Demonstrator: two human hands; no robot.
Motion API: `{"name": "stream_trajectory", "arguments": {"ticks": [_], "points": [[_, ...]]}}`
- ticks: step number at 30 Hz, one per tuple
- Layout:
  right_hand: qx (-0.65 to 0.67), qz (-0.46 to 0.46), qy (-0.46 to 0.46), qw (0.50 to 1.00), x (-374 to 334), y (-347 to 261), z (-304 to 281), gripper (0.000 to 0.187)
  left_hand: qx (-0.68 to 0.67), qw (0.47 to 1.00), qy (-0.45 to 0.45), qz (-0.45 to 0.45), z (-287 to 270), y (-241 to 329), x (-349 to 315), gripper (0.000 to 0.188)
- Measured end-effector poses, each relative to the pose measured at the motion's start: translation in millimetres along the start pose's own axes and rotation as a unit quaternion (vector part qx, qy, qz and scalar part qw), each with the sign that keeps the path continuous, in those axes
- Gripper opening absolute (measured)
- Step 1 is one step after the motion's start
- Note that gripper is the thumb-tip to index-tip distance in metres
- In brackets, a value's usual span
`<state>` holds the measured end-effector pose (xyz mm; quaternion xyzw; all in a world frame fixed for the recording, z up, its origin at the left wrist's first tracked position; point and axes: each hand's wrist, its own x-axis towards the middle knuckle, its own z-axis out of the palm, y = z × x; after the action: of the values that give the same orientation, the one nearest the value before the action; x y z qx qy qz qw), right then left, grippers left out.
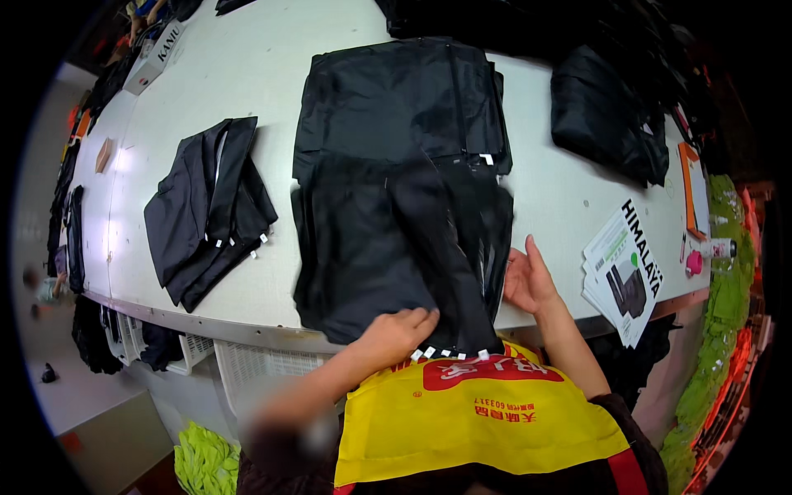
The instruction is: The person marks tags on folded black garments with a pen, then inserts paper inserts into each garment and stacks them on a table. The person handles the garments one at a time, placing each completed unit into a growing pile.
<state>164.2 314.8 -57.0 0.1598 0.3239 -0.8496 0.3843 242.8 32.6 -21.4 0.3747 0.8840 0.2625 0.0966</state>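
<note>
A stack of black fabric pieces (388, 239) lies on the white table (247, 82) right in front of me, with small white tags along its near edge. My left hand (398, 328) rests on the near edge of this stack, fingers bent onto the cloth. My right hand (528, 276) presses its open palm against the stack's right side. Behind it lies a second, larger black pile (396, 99). I wear a yellow and red apron (478, 412).
A fanned pile of dark garment pieces (206, 210) lies to the left. A black bag-like bundle (606, 111) sits at the far right. Printed white leaflets (623, 272) rest at the table's right edge, near a pink object (693, 262). White baskets (264, 363) hang under the table.
</note>
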Motion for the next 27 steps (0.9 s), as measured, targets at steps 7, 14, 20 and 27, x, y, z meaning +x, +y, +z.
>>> {"name": "stream_trajectory", "arguments": {"ticks": [7, 14, 20, 27], "points": [[-0.309, -0.104, 0.233, 0.916, -24.6, 20.4, 27.7, 0.096, -0.104, 0.985, -0.095, 0.098, 49.7, 11.7, 22.6, 0.041], [-0.432, -0.244, 0.34, 0.799, 1.0, 4.6, -19.5, 0.088, 0.113, 0.985, 0.106, 0.081, 82.3, 50.1, 50.7, 0.055], [-0.82, -0.276, 0.335, 0.372, -51.6, 19.1, 19.5, 0.074, 0.098, 0.98, 0.114, -0.132, 70.9, 28.1, 4.8, 0.095], [-0.814, -0.261, 0.227, 0.466, -66.5, 70.1, -29.6, 0.075, 0.169, 0.962, 0.13, -0.169, 68.8, 16.5, -3.8, 0.079]]}}
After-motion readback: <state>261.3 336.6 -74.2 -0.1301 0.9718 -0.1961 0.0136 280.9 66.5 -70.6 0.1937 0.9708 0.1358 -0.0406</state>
